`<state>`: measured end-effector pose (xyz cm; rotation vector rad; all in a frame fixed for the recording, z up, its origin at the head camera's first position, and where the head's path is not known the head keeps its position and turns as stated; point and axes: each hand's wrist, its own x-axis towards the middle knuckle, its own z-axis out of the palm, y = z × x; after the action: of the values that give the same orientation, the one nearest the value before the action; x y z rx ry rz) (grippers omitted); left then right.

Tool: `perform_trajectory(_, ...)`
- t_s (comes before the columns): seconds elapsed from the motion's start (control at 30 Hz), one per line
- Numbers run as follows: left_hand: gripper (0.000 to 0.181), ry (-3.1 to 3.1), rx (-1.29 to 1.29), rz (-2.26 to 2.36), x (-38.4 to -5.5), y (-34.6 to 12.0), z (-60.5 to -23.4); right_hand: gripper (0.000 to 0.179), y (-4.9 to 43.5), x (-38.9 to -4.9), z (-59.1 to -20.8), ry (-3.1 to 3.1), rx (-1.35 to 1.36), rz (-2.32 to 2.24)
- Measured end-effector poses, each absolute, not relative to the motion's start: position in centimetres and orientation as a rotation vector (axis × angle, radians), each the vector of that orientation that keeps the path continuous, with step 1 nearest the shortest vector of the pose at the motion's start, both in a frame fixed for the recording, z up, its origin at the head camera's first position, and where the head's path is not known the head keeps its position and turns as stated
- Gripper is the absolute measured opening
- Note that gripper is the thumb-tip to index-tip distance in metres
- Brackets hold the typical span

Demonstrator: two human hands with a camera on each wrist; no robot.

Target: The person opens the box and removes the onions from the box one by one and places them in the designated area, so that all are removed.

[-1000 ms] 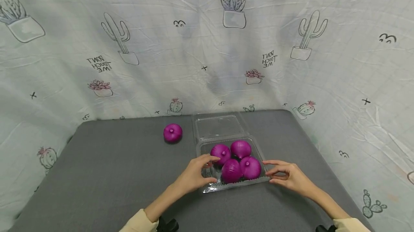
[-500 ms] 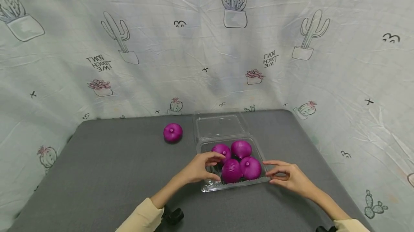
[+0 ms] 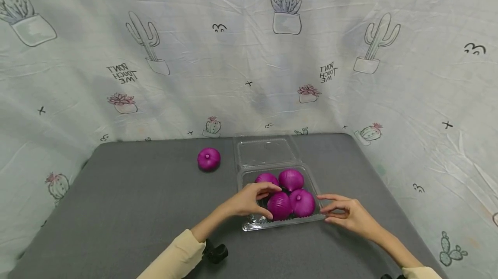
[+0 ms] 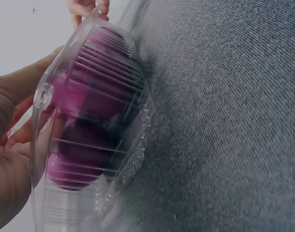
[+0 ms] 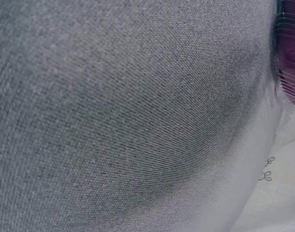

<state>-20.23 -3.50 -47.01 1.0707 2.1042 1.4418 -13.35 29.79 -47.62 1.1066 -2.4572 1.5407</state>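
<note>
An open clear plastic clamshell container (image 3: 254, 226) holds several purple-red onions. My left hand (image 3: 249, 201) reaches in from the left, thumb and fingers curved round the front-left onion (image 3: 281, 206). How firmly they press on it cannot be seen. In the left wrist view, that hand (image 4: 22, 130) shows partly behind the see-through wall, with onions (image 4: 80, 96) blurred through the plastic. My right hand (image 3: 350, 214) holds the container's right front corner with its fingertips. The right wrist view shows no hand, only cloth and a bit of the onion-filled container (image 5: 290, 58).
One loose onion (image 3: 209, 159) lies on the grey cloth-covered table (image 3: 155, 192), left of the container. The raised clear lid (image 3: 266, 151) lies folded back toward the rear edge. A cactus-printed curtain (image 3: 233, 54) encloses the table's back and sides.
My left hand has slid right, from beside the back-left onion to the front-left one, partly covering both. My right hand stays at the container's corner. The onions have hardly moved.
</note>
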Motion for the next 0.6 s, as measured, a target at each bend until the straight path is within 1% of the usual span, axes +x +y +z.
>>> perform_trajectory(0.23,0.069,2.071,1.018,1.436,-20.5,-2.7,-47.0,0.023,29.8,-13.4,-47.7,-2.456,1.097,1.572)
perform_trajectory(0.43,0.076,2.027,0.998,1.422,-20.7,-2.3,-47.1,0.022,29.9,-13.5,-47.7,-2.457,1.097,1.578)
perform_trajectory(0.6,0.077,2.065,1.033,1.371,-20.6,-2.2,-47.0,0.023,29.9,-13.6,-47.8,-2.439,1.110,1.588)
